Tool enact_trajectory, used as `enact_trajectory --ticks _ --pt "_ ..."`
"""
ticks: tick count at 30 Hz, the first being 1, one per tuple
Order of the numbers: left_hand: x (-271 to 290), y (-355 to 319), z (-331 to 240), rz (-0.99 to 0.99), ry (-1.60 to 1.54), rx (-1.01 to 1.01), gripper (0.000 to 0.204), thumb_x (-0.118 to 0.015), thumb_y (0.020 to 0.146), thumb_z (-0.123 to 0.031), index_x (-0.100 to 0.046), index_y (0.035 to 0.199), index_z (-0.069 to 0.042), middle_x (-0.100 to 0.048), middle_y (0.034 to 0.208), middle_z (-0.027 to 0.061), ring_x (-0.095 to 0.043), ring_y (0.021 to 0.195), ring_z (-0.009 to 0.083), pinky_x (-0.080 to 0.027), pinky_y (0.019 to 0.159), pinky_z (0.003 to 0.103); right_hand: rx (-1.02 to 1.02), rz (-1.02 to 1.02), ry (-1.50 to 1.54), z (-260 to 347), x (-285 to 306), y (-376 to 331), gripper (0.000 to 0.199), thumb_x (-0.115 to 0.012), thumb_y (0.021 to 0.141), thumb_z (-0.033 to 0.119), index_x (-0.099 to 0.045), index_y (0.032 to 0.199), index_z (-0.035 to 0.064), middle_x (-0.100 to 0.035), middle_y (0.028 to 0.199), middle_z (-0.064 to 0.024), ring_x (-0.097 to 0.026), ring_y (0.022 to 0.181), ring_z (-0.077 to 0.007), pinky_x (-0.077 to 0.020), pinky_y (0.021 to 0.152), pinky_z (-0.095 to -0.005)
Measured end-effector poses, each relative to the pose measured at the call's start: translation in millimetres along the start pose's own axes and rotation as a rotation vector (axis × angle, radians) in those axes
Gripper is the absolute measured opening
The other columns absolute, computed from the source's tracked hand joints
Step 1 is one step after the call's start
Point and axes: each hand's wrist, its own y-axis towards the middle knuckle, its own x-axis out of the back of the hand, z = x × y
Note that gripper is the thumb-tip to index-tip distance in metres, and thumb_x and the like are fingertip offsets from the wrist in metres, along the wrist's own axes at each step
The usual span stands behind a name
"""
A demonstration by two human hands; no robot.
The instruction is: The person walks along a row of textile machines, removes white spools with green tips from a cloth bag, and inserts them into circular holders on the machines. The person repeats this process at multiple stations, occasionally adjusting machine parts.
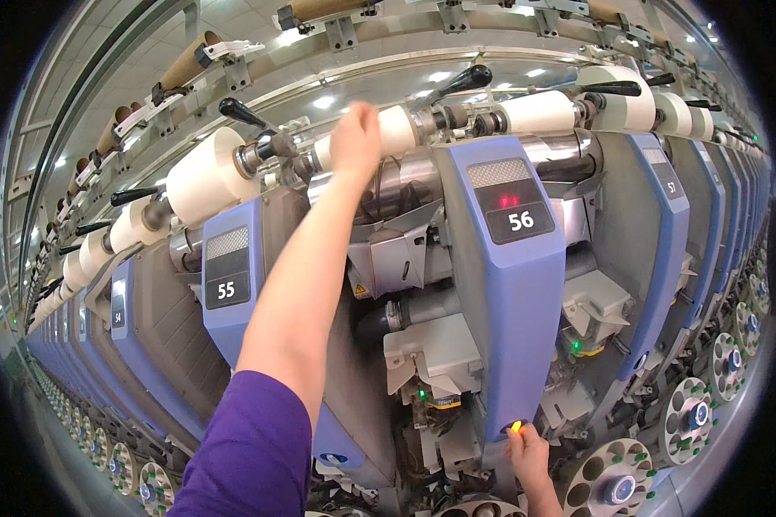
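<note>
My left hand (356,142) is raised at the top, in front of a white yarn cone (395,129) that lies on its side over a shiny metal drum (408,183). Its fingers are curled closed, and what they hold, if anything, is hidden. Lower right, my right hand (530,455) has thumb and fingers pinched at a yellow lit knob (516,426) near the foot of a blue machine panel (517,327). Higher on that panel, a dark display (517,205) shows red lit characters.
Like winding units run off to both sides, with cones such as the white one (211,177) at left. Black-handled levers (466,82) jut out above. Round holed magazines (612,482) stand low at right. Brown tubes (185,65) sit on the overhead rack.
</note>
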Motion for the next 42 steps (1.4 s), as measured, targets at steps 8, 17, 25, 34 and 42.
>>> enact_trajectory --ticks 8,17,25,34,42 --pt "32.0 5.3 -58.7 -0.088 -1.224 0.425 0.014 -0.037 0.097 -0.017 -0.043 0.092 -0.005 -0.05 0.065 0.0044 -0.051 0.058 0.0175 -0.043 0.059 0.03 -0.124 0.049 -0.061 13.1 3.7 1.4 0.023 -0.055 0.09 0.019 -0.051 0.081 -0.0006 -0.06 0.057 -0.0079 -0.063 0.055 -0.017 -0.0474 0.05 -0.029" --pt "233.5 -194.0 -115.3 0.371 -0.892 0.108 0.009 -0.048 0.093 -0.014 -0.046 0.092 -0.005 -0.047 0.065 -0.0005 -0.041 0.051 0.0066 -0.036 0.046 0.022 0.233 -0.045 -0.592 18.3 12.1 1.8 0.026 -0.055 0.089 0.029 -0.052 0.081 0.0046 -0.058 0.054 -0.01 -0.061 0.052 -0.0291 -0.0476 0.049 -0.0386" --pt "427.6 -424.2 -125.9 1.438 -0.45 0.86 0.032 -0.053 0.09 -0.027 -0.051 0.116 -0.009 -0.062 0.083 0.0085 -0.061 0.075 0.0211 -0.048 0.069 0.033 0.035 0.392 0.26 150.5 -5.1 -88.3 0.019 -0.06 0.082 0.004 -0.049 0.098 0.002 -0.055 0.076 -0.003 -0.054 0.073 -0.0115 -0.0453 0.064 -0.0256" --pt "684.5 -499.1 -114.9 0.954 -0.259 1.184 0.029 -0.055 0.089 -0.027 -0.056 0.11 -0.007 -0.063 0.087 0.0099 -0.062 0.08 0.0202 -0.048 0.071 0.032 -0.166 1.822 0.057 267.0 -219.4 -310.6 0.015 -0.056 0.09 0.02 -0.062 0.094 0.0069 -0.058 0.075 -0.0021 -0.055 0.071 -0.0118 -0.0451 0.063 -0.026" --pt "968.2 -570.6 -108.7 0.762 0.137 1.349 0.032 -0.053 0.09 -0.029 -0.054 0.113 -0.006 -0.064 0.1 0.0124 -0.062 0.09 0.0288 -0.048 0.078 0.037 0.208 2.163 -0.049 378.2 -443.8 -531.5 0.016 -0.056 0.09 0.021 -0.062 0.094 0.0067 -0.059 0.075 -0.0024 -0.056 0.071 -0.0121 -0.0452 0.063 -0.0263"
